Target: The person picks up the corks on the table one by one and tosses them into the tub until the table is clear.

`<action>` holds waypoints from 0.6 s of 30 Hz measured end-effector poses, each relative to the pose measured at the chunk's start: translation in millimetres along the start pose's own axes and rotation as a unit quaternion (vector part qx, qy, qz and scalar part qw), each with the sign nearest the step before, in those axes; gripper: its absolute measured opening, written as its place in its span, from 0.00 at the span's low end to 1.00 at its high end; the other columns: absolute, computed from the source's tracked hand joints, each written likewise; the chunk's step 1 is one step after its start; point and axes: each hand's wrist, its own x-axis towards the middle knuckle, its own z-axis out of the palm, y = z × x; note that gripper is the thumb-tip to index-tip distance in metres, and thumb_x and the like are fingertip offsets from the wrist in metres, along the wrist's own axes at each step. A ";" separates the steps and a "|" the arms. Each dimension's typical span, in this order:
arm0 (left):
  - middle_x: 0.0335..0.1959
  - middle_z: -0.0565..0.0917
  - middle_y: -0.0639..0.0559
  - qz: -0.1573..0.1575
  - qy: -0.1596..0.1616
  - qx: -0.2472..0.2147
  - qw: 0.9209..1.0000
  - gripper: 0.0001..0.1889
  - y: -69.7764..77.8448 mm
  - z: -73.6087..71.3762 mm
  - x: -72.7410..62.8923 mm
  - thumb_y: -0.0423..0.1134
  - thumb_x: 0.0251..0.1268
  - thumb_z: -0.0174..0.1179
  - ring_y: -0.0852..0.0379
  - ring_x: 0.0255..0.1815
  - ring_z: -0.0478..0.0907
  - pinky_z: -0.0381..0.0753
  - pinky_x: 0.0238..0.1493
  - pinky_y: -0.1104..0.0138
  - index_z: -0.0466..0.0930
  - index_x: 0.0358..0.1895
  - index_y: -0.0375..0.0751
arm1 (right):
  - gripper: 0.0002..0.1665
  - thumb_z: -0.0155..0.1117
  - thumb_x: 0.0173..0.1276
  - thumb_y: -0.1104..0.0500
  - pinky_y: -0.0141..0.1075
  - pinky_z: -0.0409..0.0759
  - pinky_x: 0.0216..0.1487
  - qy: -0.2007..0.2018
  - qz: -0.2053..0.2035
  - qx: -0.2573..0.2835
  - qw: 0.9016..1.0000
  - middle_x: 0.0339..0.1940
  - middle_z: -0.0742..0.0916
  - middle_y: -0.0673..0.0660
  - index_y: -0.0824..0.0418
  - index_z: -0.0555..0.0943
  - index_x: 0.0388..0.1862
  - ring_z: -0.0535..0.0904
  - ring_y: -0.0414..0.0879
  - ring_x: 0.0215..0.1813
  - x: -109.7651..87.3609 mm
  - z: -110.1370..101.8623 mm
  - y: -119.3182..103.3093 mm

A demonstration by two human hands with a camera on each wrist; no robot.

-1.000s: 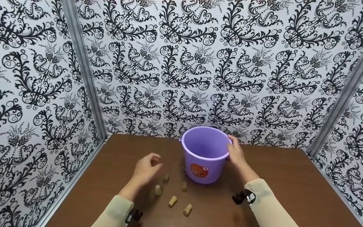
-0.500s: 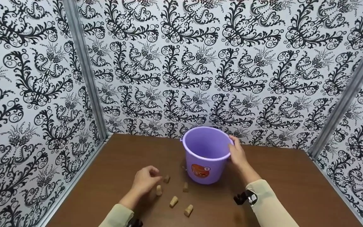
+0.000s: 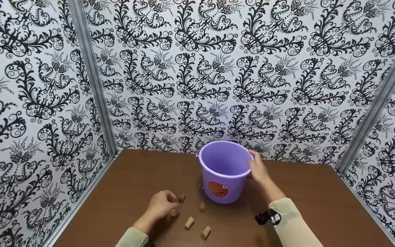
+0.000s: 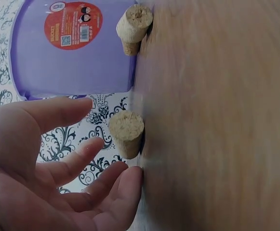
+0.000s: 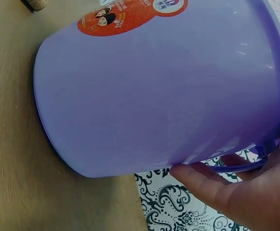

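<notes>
A purple bucket (image 3: 223,185) with a round orange-red label stands upright on the brown table. My right hand (image 3: 259,170) grips its rim on the right side; in the right wrist view the fingers (image 5: 197,183) reach down along the outer wall beside the thin handle (image 5: 238,167). Low over the table, left of the bucket, is my left hand (image 3: 162,204), holding nothing. Its thumb and fingers are spread on either side of a cork (image 4: 126,134), with a gap showing. Partly behind this hand lies a cork (image 3: 174,213), and another cork (image 3: 181,198) sits just beyond the fingertips.
More corks lie in front of the bucket: one cork (image 3: 202,207) close to its base, a second cork (image 3: 189,223) nearer, and a third cork (image 3: 205,232) nearest the front. Patterned black-and-white walls (image 3: 197,85) enclose the table (image 3: 303,206) at the back and sides.
My left hand has come down and toward me, from above the table to beside the corks. My right hand keeps its grip on the bucket, which has hardly moved.
</notes>
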 end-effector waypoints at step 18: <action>0.31 0.87 0.49 -0.011 -0.040 -0.047 0.998 0.10 -2.1 5.4 -1.1 0.29 0.49 0.71 0.59 0.26 0.80 0.79 0.26 0.67 0.86 0.37 0.35 | 0.29 0.41 0.84 0.60 0.49 0.77 0.63 0.016 -0.004 0.054 0.998 0.82 0.67 0.72 0.62 0.62 0.81 0.73 0.69 0.70 -0.5 3.5 2.8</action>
